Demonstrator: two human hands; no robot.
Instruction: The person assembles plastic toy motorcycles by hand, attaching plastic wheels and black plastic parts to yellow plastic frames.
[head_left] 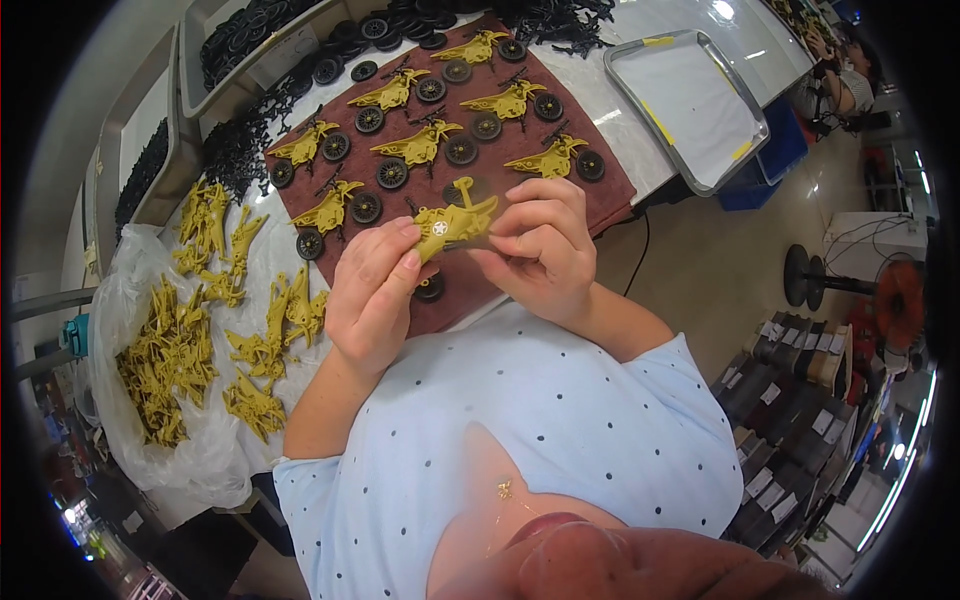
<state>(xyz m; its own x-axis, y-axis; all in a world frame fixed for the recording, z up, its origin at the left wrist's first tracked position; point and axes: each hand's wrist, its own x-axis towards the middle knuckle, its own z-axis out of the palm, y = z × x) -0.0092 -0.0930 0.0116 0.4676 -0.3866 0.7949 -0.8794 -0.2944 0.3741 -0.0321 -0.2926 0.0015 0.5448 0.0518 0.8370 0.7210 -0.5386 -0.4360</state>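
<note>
A mustard-yellow plastic toy motorcycle body [455,222] with a white star mark is held up over the front of a dark red cloth [470,150]. My left hand [375,295] grips its left end between thumb and fingers. At its right end, my right hand [545,240] is closed with the fingertips pinched on the body. Beyond my hands, several yellow motorcycle bodies [412,143] lie in rows on the cloth, with black wheels [392,173] beside them. One wheel [430,288] lies partly hidden under my left hand.
Left of the cloth, loose yellow bodies [170,360] lie on a clear plastic bag [215,455]. Grey bins [285,60] of black parts stand at the far left, with loose black wheels [365,70] nearby. A metal tray [690,110] lies at the far right. A fan [900,300] stands beyond the table.
</note>
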